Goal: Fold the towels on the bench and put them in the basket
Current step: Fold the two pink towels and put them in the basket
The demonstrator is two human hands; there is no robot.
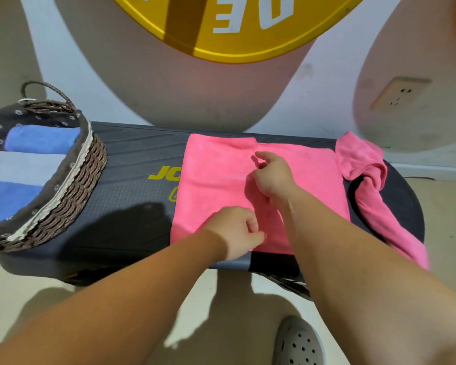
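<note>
As viewed from head height: dark bench (132,159) across middle. Over right half, flat pink towel (216,175), near edge at bench rim. On left end, woven basket (71,185) holding rolled blue towels (40,139), pale towel (19,167) between. At far right, crumpled pink towel (366,164), trailing off near edge. Right hand (271,177) pinching raised fold mid-cloth on flat pink towel; left hand (237,233) pinching same fold at near edge. Grey clog (298,343) on floor, near right.

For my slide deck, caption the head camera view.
Left hand and right hand pinch the flat pink towel on the bench; basket holds rolled towels.
</note>
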